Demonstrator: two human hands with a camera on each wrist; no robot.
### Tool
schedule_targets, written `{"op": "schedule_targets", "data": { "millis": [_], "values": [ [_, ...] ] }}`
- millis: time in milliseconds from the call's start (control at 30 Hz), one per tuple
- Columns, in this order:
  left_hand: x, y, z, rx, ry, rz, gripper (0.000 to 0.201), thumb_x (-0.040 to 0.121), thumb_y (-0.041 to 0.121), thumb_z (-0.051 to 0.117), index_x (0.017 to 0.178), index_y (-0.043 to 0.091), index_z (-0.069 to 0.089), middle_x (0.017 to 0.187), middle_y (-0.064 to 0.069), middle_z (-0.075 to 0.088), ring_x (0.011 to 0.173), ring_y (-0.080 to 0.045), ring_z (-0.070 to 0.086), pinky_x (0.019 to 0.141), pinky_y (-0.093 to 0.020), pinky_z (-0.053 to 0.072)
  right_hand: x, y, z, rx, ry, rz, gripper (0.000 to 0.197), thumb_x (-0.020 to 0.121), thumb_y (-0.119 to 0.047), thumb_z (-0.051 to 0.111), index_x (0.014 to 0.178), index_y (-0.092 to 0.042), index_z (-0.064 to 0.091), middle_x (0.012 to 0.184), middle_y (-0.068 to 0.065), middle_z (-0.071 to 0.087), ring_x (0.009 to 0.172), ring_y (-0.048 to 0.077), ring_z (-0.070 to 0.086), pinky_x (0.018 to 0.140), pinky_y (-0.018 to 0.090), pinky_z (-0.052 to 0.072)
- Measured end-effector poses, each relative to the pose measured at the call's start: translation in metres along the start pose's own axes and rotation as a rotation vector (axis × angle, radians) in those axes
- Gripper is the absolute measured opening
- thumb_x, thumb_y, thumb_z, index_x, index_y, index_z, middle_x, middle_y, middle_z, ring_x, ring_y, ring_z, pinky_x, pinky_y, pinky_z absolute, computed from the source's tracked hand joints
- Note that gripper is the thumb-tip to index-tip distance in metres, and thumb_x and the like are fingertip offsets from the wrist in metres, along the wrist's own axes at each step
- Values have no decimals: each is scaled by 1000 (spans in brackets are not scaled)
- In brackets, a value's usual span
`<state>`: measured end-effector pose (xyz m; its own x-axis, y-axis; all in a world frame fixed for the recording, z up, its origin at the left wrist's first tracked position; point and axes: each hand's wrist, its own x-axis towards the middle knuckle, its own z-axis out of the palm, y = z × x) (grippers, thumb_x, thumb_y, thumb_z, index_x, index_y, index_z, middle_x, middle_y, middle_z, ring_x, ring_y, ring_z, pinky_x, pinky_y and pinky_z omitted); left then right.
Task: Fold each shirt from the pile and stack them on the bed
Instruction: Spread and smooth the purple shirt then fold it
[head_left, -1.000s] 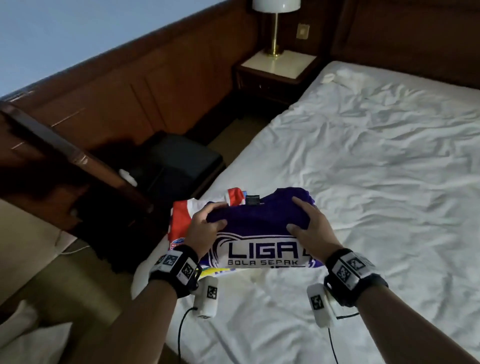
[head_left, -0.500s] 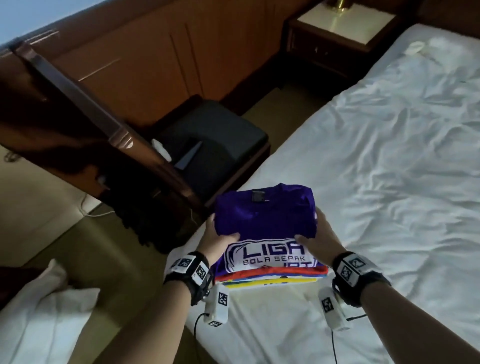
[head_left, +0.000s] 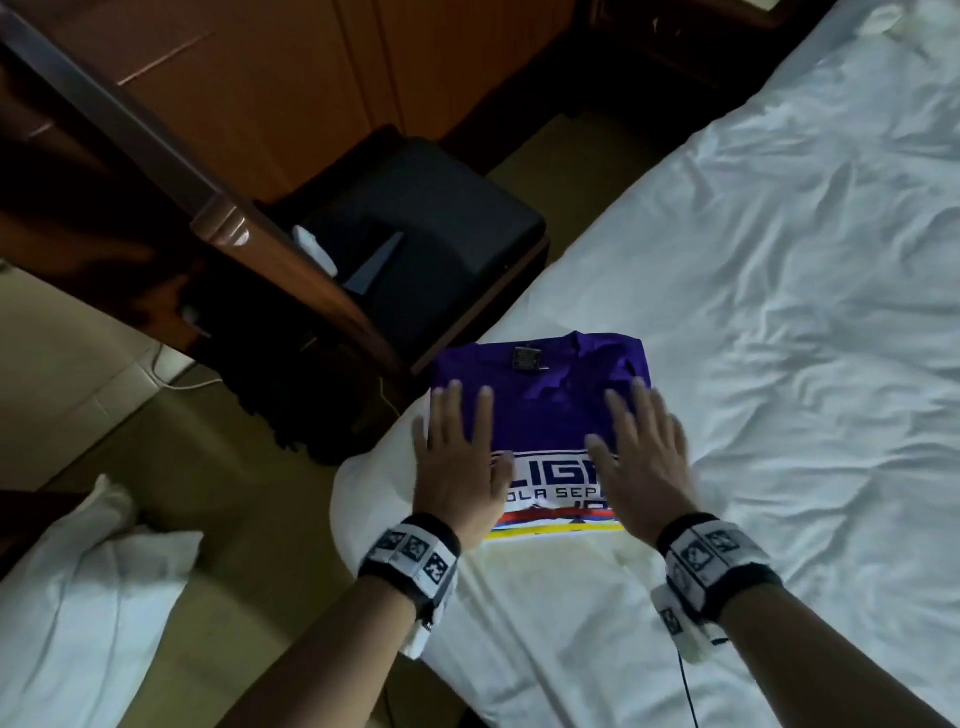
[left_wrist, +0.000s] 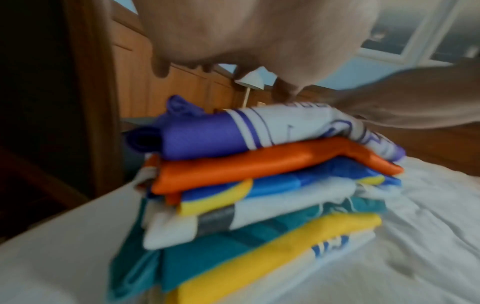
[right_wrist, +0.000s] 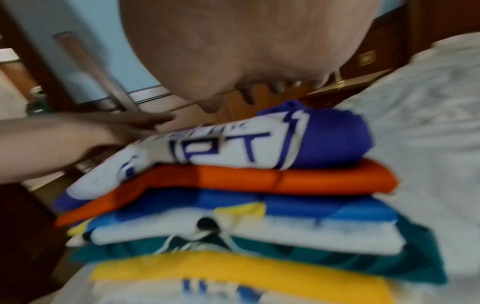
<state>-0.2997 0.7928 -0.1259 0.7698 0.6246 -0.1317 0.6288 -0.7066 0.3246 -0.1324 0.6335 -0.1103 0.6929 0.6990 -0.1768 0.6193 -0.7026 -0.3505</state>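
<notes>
So the purple shirt (head_left: 540, 400), white band with "LIGA" print, sits folded on top of the stack (left_wrist: 259, 205): orange, blue-and-yellow, white, teal and yellow shirts under it, all on the bed (head_left: 779, 312) near its left corner. My left hand (head_left: 457, 467) and right hand (head_left: 641, 462) are flat over the top, fingers spread, gripping nothing; the wrist views suggest they're just above the fabric. Half a second ago I was clutching the stack by its sides, now it's down and I've let go. The stack is tight to the mattress edge, dark stool (head_left: 436, 228) just beyond; loads of bare sheet to the right.
</notes>
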Motion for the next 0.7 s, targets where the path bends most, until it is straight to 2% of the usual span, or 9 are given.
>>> {"op": "schedule_targets", "data": {
  "millis": [100,167,200,267,333,367,467,633,700],
  "values": [
    [-4,6,24,138,-150,157,71,101,55,6,164,24,-1,169,-17,-14,158,-37,-7,124,-62,4,-13,-10,28,-31,-147,-190,73,100,-63,3,163,-27,14,170,-1,-9,157,18,-11,127,42,-3],
    [-7,-3,34,119,-244,48,73,98,62,-4,161,26,-10,166,-12,-22,157,-34,-13,124,-61,-4,-24,0,41,-6,-167,-115,83,97,-67,-9,163,-23,17,169,-2,-6,158,18,-4,127,38,-5],
    [-9,-8,34,110,-242,-21,75,97,64,-4,162,26,-10,167,-12,-21,157,-34,-14,124,-61,-6,-30,4,42,15,-110,-52,79,100,-64,-2,162,-21,21,170,0,2,158,20,2,127,38,-3],
    [-13,-12,24,40,-135,-161,73,100,58,14,163,21,14,168,-19,10,155,-38,10,120,-62,13,-37,11,34,84,80,158,59,104,-52,28,154,-21,38,163,4,30,150,25,24,124,45,13],
    [-15,-16,14,-71,42,-310,57,101,47,39,147,15,45,143,-19,47,132,-38,43,103,-56,38,-38,18,23,163,214,389,41,101,-42,50,135,-20,55,138,7,49,128,30,38,111,49,27],
    [-15,-17,11,-133,63,-390,47,101,44,46,137,14,52,132,-15,54,121,-36,50,96,-52,42,-37,22,19,177,215,466,36,99,-42,55,127,-19,60,129,8,52,120,31,40,106,49,30],
    [-14,-16,8,-291,27,-552,34,100,46,54,115,15,57,116,-9,60,103,-30,58,87,-47,50,-34,26,13,205,150,519,36,96,-48,58,112,-18,68,116,7,56,112,29,43,100,46,34],
    [-6,-14,12,-330,74,-535,25,101,36,57,105,12,65,105,-8,58,99,-29,55,81,-43,50,-20,19,3,245,51,464,30,96,-43,61,107,-17,71,109,7,61,107,30,50,90,39,39],
    [-5,-14,9,-499,132,-587,19,102,31,57,99,12,63,94,-4,62,89,-26,60,69,-32,46,-15,16,-5,369,63,526,21,98,-34,60,101,-16,70,102,9,67,95,30,55,72,31,40]
  ]
}}
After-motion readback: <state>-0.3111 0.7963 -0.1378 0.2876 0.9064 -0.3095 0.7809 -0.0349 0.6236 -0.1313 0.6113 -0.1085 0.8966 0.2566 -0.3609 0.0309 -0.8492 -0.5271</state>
